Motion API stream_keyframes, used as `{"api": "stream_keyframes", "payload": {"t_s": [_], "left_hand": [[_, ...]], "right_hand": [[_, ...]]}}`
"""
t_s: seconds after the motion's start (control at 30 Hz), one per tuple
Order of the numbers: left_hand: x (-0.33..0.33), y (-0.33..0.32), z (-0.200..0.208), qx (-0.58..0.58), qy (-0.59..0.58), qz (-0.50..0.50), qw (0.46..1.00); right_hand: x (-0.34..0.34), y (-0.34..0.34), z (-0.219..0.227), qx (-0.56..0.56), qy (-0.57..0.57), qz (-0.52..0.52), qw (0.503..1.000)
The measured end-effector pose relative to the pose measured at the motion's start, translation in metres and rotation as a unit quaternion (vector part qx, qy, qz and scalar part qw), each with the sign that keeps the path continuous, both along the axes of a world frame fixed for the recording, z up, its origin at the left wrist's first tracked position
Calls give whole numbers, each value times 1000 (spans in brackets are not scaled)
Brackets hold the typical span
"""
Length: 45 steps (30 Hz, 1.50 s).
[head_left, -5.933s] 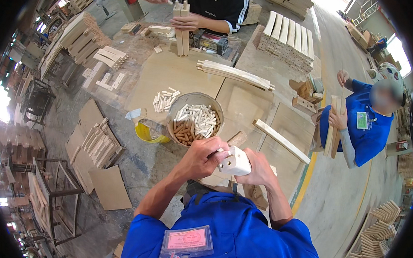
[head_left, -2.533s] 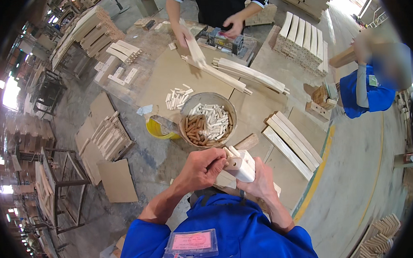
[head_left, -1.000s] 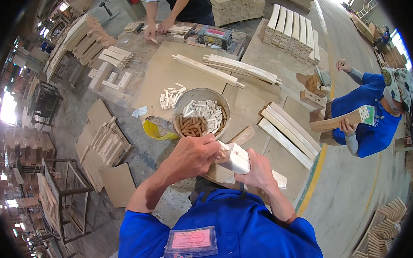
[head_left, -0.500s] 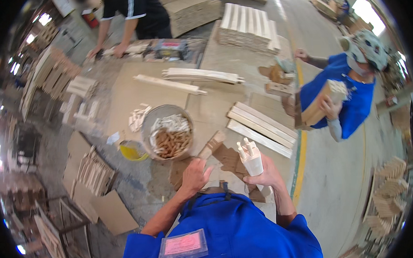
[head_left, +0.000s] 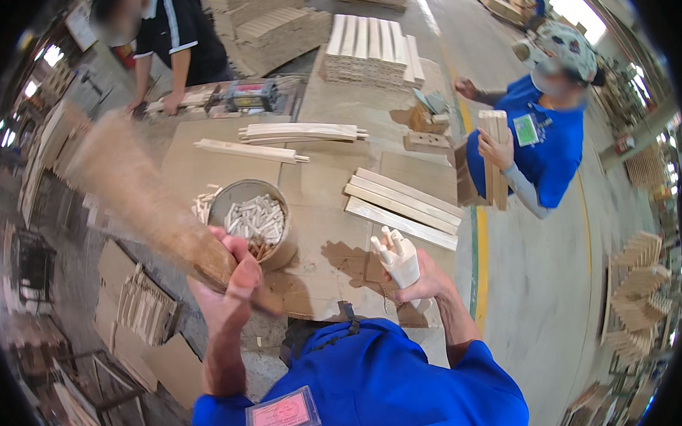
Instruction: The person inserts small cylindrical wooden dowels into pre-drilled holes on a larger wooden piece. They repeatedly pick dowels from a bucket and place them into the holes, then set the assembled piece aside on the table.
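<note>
My left hand (head_left: 226, 283) is closed around the narrow end of a thick, club-shaped piece of brown wood (head_left: 154, 206), which is raised and slants up to the left, smeared by motion. It passes in front of the left side of a round bucket (head_left: 286, 253) holding white dowels (head_left: 255, 220) and some brown ones. In my right hand (head_left: 424, 278) is a pale wooden bar (head_left: 404, 265), with several dowels (head_left: 388, 241) standing out of its upper end. My fingers wrap its side, and the lower part is partly hidden by my hand.
Beyond the bar lie pale slats (head_left: 402, 210) on the cardboard-covered table (head_left: 321, 183), with tenoned rails (head_left: 299, 131) farther back. A stack of slats (head_left: 372, 48) stands at the far side. A co-worker in blue (head_left: 535, 128) holds wooden bars at the right; another person (head_left: 174, 45) leans over the far left.
My left hand has taken up the club-shaped wood from the table and swung it up leftward. My right hand still holds the bar. The view has shifted; the co-worker's bars are now upright.
</note>
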State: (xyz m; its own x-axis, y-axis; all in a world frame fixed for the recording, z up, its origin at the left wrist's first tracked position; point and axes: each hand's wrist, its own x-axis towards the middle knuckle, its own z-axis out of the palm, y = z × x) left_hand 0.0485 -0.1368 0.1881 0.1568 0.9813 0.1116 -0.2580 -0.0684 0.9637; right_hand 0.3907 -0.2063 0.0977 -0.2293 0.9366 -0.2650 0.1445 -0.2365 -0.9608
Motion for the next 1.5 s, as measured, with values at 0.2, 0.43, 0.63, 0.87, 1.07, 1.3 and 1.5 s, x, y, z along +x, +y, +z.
{"api": "stream_keyframes", "payload": {"t_s": [0.2, 0.43, 0.63, 0.87, 1.07, 1.3, 1.5], "left_hand": [[-21, 27, 24, 32, 406, -174, 897], [-23, 21, -50, 157, 402, -15, 902], [-42, -34, -177, 20, 407, -33, 913], [-37, -32, -225, -122, 523, -138, 832], [-30, -32, -243, -117, 541, -155, 818], [-19, -38, -257, -35, 578, -44, 814], [-3, -40, -243, 22, 618, 19, 786]], "right_hand": [[-13, 39, 31, 148, -134, 74, 977], [-46, 121, 66, 199, -271, 80, 938], [-112, 301, 46, 331, -415, 32, 847], [-213, 466, -64, 255, -508, 185, 802], [-222, 487, -135, 402, -465, 64, 786], [-88, 367, -83, 280, -393, 32, 875], [25, 152, -138, 207, -545, -54, 811]]}}
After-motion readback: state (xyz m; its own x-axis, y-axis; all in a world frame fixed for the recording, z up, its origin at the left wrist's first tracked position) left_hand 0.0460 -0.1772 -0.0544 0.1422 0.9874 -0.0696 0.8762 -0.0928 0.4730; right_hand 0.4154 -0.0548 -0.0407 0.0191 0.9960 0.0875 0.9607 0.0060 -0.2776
